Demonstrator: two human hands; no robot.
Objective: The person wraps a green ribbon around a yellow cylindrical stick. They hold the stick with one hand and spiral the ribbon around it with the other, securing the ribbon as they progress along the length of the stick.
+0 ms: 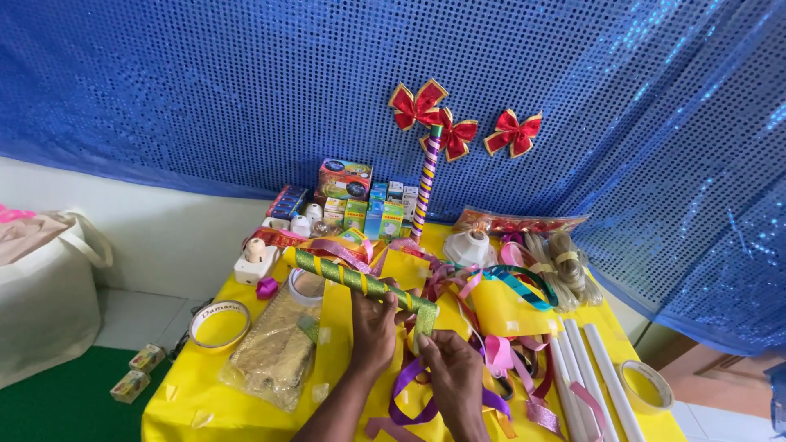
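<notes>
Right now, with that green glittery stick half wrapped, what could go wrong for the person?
The left hand grips the green stick while the right hand pinches the green ribbon at its end; a slip might let the wrap loosen. Loose ribbons lie tangled right beside the stick and could snag it. The white tubes lie near the table's edge and might roll off if bumped.

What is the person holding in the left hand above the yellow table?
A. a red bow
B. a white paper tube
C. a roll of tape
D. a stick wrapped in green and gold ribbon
D: the left hand grips a stick wrapped in green and gold ribbon, while the right hand pinches the green ribbon end by its tip.
</notes>
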